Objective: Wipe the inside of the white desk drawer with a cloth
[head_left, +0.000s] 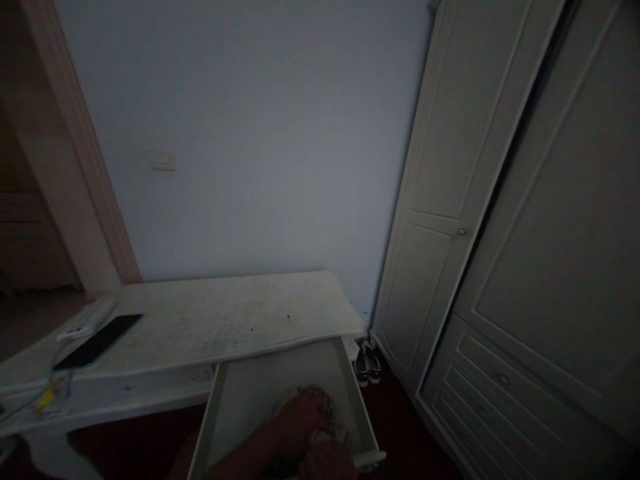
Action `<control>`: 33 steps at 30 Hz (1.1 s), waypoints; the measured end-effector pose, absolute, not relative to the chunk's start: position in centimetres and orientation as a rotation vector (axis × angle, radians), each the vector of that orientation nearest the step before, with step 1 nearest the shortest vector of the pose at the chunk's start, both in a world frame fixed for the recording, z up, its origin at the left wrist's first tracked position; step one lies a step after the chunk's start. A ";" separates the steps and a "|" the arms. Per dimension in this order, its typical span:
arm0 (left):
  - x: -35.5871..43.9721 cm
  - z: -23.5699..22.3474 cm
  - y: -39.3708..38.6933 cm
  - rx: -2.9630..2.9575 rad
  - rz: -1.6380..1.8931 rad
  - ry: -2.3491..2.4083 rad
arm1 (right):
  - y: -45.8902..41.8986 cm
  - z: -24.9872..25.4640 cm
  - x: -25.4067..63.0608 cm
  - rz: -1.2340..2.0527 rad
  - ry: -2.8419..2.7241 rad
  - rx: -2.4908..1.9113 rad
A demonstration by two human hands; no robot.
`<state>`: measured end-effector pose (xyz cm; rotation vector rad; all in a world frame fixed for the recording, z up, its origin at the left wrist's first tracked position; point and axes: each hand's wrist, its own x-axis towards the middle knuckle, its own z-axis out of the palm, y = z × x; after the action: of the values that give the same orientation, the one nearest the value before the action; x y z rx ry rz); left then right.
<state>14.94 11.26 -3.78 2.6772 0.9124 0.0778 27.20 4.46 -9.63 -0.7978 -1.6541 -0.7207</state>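
A white drawer (367, 427) is pulled out from the white table. Inside it lies a crumpled patterned cloth (327, 408), dark and pale in colour. My left hand (304, 412) reaches in from the lower left, with its curled fingers on the cloth. Closer to me, my right hand (327, 460) is closed at the cloth's near edge. The dim light and the bottom of the picture hide part of the fingers and cloth.
The white table (225, 313) stands against the wall with a dark phone (100, 342) and a white device (87, 320) on its left. A cable with a yellow part (45, 400) hangs there. Shoes (367, 363) sit beside the white wardrobe (435, 267).
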 end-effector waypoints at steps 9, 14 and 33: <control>5.8 0.7 5.1 2.377 0.139 1.296 | 1.9 -5.9 28.4 -0.549 -1.926 -0.910; 3.1 5.9 3.5 2.176 0.112 1.300 | 1.7 -5.1 28.6 -0.589 -1.934 -0.899; -0.6 2.6 -2.8 2.409 0.011 1.644 | 0.5 -3.1 30.0 -0.419 -2.160 -0.946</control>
<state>-0.58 -2.79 2.62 2.4092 1.6440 0.0106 29.95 0.55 -3.10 -0.9463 -2.1596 -0.4191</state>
